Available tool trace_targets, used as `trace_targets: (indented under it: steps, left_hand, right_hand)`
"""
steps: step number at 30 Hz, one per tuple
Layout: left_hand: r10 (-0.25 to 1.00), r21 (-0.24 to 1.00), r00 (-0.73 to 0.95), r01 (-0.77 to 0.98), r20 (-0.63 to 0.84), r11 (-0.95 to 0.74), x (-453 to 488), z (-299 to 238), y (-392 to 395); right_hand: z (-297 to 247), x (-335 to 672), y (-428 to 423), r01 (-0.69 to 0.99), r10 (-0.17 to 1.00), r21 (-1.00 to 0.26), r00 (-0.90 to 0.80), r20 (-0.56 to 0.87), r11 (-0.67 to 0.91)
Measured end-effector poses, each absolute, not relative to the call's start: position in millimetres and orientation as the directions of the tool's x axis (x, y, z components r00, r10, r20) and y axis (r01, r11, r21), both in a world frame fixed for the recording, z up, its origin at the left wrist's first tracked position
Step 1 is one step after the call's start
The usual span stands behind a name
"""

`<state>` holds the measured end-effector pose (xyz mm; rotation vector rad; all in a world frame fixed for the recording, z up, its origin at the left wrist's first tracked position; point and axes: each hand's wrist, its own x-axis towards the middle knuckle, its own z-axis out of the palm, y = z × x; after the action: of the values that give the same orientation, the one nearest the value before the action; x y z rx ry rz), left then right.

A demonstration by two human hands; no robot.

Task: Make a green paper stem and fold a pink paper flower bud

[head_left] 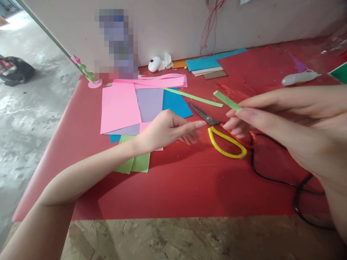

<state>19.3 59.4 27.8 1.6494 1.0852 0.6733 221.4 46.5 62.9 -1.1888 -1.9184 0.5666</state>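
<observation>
1) Now my right hand (287, 126) pinches the short green strip (227, 100) at two o'clock
2) My left hand (165, 130), loosely parted, seems empty
3) Strip-handling seems in hand; next calls for steady pinching

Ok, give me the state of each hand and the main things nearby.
Right hand, pinching short green strip
Short green strip, held up
Left hand, loosely curled, nothing visible in it
Scissors, lying apparently closed
Long green strip, lying loose
Pink sheet, partly over purple sheet
Paper flower, standing tilted
</observation>
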Motion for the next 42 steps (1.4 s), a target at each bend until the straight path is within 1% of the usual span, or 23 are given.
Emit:
trace_targets:
  steps: [2, 4, 8, 10, 12, 13, 15, 17, 18, 19, 22, 24, 27, 30, 35, 39, 42]
  left_hand:
    - [0.889, 0.906, 0.455, 0.395, -0.052, -0.15, 19.2, 25.3, 60.3]
    - [0.893, 0.855, 0.449, 0.461, 0.005, -0.237, 18.6, 23.1, 61.4]
    - [0.882, 0.779, 0.446, 0.497, 0.148, -0.382, 18.3, 23.8, 62.2]
    - [0.881, 0.764, 0.456, 0.522, 0.126, -0.379, 18.8, 25.4, 61.2]
    - [0.889, 0.777, 0.453, 0.536, 0.065, -0.33, 19.5, 25.6, 59.7]
    - [0.889, 0.783, 0.455, 0.532, 0.058, -0.323, 19.8, 25.0, 58.9]
    - [0.872, 0.778, 0.475, 0.501, 0.12, -0.38, 20.1, 22.5, 58.0]
    - [0.833, 0.744, 0.512, 0.471, 0.208, -0.475, 19.9, 20.0, 58.3]
    - [0.819, 0.73, 0.527, 0.464, 0.228, -0.502, 19.6, 19.3, 58.7]
    - [0.816, 0.725, 0.53, 0.465, 0.23, -0.507, 19.4, 19.3, 59.1]
    - [0.853, 0.738, 0.483, 0.498, 0.2, -0.455, 19.5, 23.0, 58.9]
    - [0.867, 0.759, 0.458, 0.49, 0.194, -0.429, 20.4, 27.2, 56.7]
    - [0.876, 0.831, 0.435, 0.393, 0.21, -0.395, 21.8, 32.0, 51.7]
    - [0.878, 0.862, 0.389, 0.301, 0.279, -0.408, 21.9, 34.1, 47.4]
    - [0.834, 0.804, 0.338, 0.27, 0.436, -0.53, 19.9, 36.8, 43.0]
    - [0.788, 0.746, 0.347, 0.28, 0.508, -0.604, 19.9, 38.4, 41.2]
    - [0.77, 0.72, 0.356, 0.29, 0.53, -0.63, 19.9, 39.5, 40.6]
  right_hand:
    - [62.9, 221.6, 46.0, 0.527, 0.88, -0.706, -0.26, 0.396, 0.474]
    - [62.6, 221.4, 45.9, 0.524, 0.876, -0.703, -0.261, 0.405, 0.481]
    - [62.0, 219.4, 47.1, 0.536, 0.86, -0.673, -0.272, 0.433, 0.509]
    - [62.1, 218.7, 47.8, 0.536, 0.841, -0.651, -0.291, 0.456, 0.538]
    - [62.5, 218.9, 48.1, 0.542, 0.831, -0.633, -0.299, 0.469, 0.553]
    - [62.6, 219.4, 48.1, 0.55, 0.831, -0.626, -0.3, 0.469, 0.553]
    - [62.7, 220.7, 48.1, 0.562, 0.827, -0.612, -0.299, 0.476, 0.556]
    - [62.2, 221.7, 48.2, 0.563, 0.822, -0.605, -0.3, 0.484, 0.563]
    - [61.9, 221.9, 48.3, 0.557, 0.819, -0.606, -0.304, 0.487, 0.568]
    - [61.5, 222.0, 48.4, 0.551, 0.817, -0.608, -0.308, 0.488, 0.571]
    - [60.9, 222.0, 48.6, 0.553, 0.814, -0.601, -0.335, 0.475, 0.578]
    - [60.8, 222.4, 48.6, 0.585, 0.797, -0.55, -0.347, 0.495, 0.596]
    - [60.3, 222.9, 48.4, 0.645, 0.754, -0.428, -0.389, 0.529, 0.633]
    - [58.9, 221.7, 48.1, 0.644, 0.694, -0.331, -0.458, 0.556, 0.69]
    - [57.7, 218.4, 45.3, 0.58, 0.559, -0.21, -0.526, 0.641, 0.787]
    - [59.9, 217.6, 41.9, 0.608, 0.567, -0.176, -0.545, 0.617, 0.775]
    - [60.2, 217.8, 41.5, 0.589, 0.549, -0.168, -0.56, 0.62, 0.791]
